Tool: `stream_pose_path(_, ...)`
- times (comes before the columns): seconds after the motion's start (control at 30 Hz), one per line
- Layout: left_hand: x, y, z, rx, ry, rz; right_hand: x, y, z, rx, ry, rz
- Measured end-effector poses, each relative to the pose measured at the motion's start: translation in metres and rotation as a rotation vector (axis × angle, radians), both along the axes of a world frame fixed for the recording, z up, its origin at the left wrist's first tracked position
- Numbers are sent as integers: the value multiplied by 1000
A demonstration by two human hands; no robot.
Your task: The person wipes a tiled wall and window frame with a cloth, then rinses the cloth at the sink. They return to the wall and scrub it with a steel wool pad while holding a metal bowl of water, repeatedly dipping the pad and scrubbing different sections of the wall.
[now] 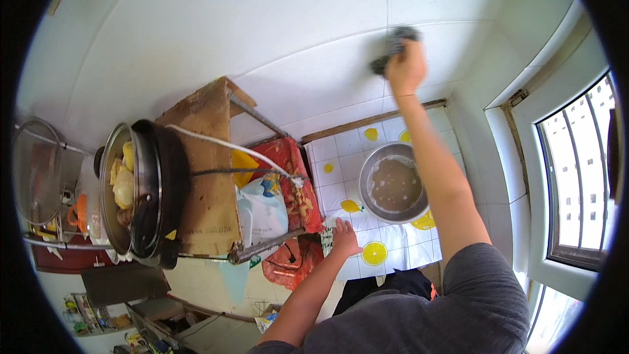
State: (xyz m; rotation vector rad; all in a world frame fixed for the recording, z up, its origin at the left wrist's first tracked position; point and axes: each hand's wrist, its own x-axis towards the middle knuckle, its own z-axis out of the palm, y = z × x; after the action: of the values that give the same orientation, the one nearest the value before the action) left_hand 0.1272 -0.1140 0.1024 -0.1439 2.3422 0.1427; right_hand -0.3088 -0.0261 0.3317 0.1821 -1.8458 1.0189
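My right hand (408, 71) is raised against the white tiled wall (314, 5), closed around a dark grey cloth (404, 37) that touches the tiles. Both hand and cloth are slightly blurred. Below that arm, a round metal basin (364, 196) holds cloudy brownish water with suds; my forearm covers part of its right rim. My left hand (346, 238) lies palm down on the lemon-patterned table cover (339, 187), left of the basin, with its fingers apart and nothing in it.
At left, an electric pan (162, 191) with food in it stands on a shelf covered with brown board (206, 206). A white cable (231, 147) crosses the shelf. Under it sit a plastic bag (268, 206) and a red patterned box (302, 196). A barred window (575, 167) is at right.
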Motion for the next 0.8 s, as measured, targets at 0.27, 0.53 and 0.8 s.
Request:
stream_pose_path(0.27, -1, 3, -3, -42, 13, -95, -12, 0, 49, -374, 50, -53)
stream_pose_path(0.53, -15, 2, -6, -55, -92, -95, -17, 18, 44, 120, 289, 75)
stream_pose_path(0.8, -10, -2, -11, -73, -29, -233, -20, 6, 37, -381, 94, -95)
